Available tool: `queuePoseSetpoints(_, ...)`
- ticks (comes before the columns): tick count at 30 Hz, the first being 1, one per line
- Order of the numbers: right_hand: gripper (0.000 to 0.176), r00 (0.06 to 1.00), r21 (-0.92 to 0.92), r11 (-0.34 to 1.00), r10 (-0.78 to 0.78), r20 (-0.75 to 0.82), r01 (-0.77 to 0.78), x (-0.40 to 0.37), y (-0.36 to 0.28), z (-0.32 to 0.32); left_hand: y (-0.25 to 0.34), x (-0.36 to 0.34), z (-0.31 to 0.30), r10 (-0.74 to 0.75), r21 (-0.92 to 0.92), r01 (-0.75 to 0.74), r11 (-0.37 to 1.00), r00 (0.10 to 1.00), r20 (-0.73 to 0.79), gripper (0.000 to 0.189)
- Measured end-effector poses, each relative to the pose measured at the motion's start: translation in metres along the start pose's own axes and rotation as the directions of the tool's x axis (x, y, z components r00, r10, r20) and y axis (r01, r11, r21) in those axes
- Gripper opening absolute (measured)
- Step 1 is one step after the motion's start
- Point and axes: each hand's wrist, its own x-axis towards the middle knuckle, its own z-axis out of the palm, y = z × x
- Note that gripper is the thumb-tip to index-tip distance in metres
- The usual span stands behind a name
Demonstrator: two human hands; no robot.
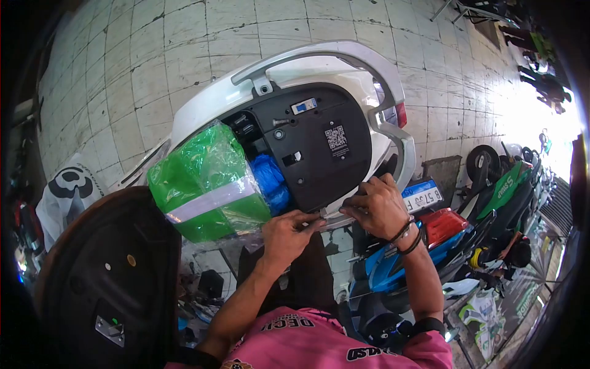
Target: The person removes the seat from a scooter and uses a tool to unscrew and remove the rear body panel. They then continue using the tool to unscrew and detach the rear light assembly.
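My left hand (286,237) and my right hand (382,206) meet at the near edge of a white scooter's rear body (203,101). Both have their fingertips pinched together close to the near end of the light grey grab rail (393,80). Whatever lies between the fingertips is too small or hidden to make out. The rail curves around a black panel (319,123) with a QR sticker (337,141). A bolt (281,122) seems to lie on that panel. Left of it, a green package in clear plastic (206,178) sits beside a blue wrapped bundle (269,183).
The raised seat (110,277) shows its dark underside at lower left. A blue and red motorcycle (399,264) with a plate (423,195) stands close at right, and a green one (507,190) beyond it. Pale floor tiles (184,37) spread behind the scooter. People appear at far right.
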Motion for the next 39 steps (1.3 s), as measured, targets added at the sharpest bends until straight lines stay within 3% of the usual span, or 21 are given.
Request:
queuePoseSetpoints(7,0.027,0.986,-0.138,0.982,-0.116,0.116,0.132,0.028,0.004,-0.008,0.001,0.002,0.001,0.012,-0.044,-0.014,0.999,0.999,-0.038,0.017)
queuePoseSetpoints(11,0.027,0.987,-0.13,0.983,-0.111,0.115,0.126,0.031,0.009,-0.006,0.005,0.005,0.0,-0.021,-0.041,0.02,0.999,0.999,-0.031,0.016)
queuePoseSetpoints(13,0.034,0.986,-0.07,0.997,-0.023,0.166,0.035,0.027,0.013,-0.007,0.005,0.006,0.0,-0.028,-0.051,0.027,0.998,0.999,-0.023,0.016)
queuePoseSetpoints(16,0.05,0.998,-0.05,0.998,0.031,0.048,-0.029,0.031,0.009,-0.003,0.001,0.003,0.003,-0.069,-0.017,0.068,0.998,0.997,-0.03,0.017)
queuePoseSetpoints(19,0.057,0.992,-0.149,0.988,-0.01,0.127,0.03,0.044,0.009,-0.006,-0.002,0.004,0.004,-0.126,-0.025,0.126,0.992,0.992,0.012,0.018)
queuePoseSetpoints(21,0.056,0.992,-0.085,0.996,-0.022,0.128,0.033,0.041,0.012,-0.004,0.002,0.006,0.001,-0.124,0.014,0.124,0.992,0.992,0.027,0.025)
queuePoseSetpoints(27,0.053,0.999,-0.126,0.992,-0.022,0.046,0.028,0.04,0.002,-0.01,0.018,0.014,-0.003,-0.14,0.03,0.137,0.99,0.983,0.121,0.022)
queuePoseSetpoints(28,0.053,0.999,-0.128,0.991,-0.022,0.035,0.026,0.044,0.006,-0.009,0.021,0.021,-0.003,-0.13,0.034,0.127,0.991,0.984,0.119,0.022)
queuePoseSetpoints(30,0.054,0.987,-0.07,0.996,-0.045,0.153,0.056,0.045,0.011,-0.001,0.027,0.03,-0.003,0.15,0.143,-0.162,0.976,0.984,0.095,0.023)
queuePoseSetpoints(31,0.054,0.987,-0.066,0.997,-0.036,0.155,0.047,0.039,0.009,0.001,0.027,0.035,-0.002,0.148,0.142,-0.162,0.976,0.983,0.106,0.023)
queuePoseSetpoints(33,0.049,0.995,-0.066,0.996,-0.064,-0.08,0.059,0.028,0.006,0.0,0.027,0.048,0.001,0.112,0.133,-0.145,0.98,0.967,0.227,0.026)
queuePoseSetpoints(34,0.046,0.971,-0.135,0.989,-0.095,-0.221,0.066,0.024,-0.001,-0.007,0.023,0.048,0.003,0.174,0.136,-0.2,0.97,0.968,0.182,0.024)
queuePoseSetpoints(35,0.046,0.971,-0.141,0.988,-0.099,-0.217,0.069,0.017,-0.005,-0.005,0.021,0.048,0.005,0.175,0.13,-0.199,0.971,0.969,0.177,0.024)
queuePoseSetpoints(36,0.041,0.895,0.035,0.977,0.207,-0.394,-0.211,0.008,-0.008,-0.001,0.019,0.047,0.006,0.165,0.119,-0.189,0.975,0.968,0.186,0.024)
queuePoseSetpoints(37,0.037,0.707,0.255,0.864,0.502,-0.499,-0.434,0.003,-0.011,0.002,0.019,0.048,0.006,0.158,0.113,-0.182,0.977,0.968,0.198,0.024)
queuePoseSetpoints(39,0.034,0.708,0.246,0.829,0.557,-0.433,-0.502,0.002,-0.013,0.004,0.021,0.048,0.004,0.159,0.111,-0.184,0.977,0.967,0.201,0.024)
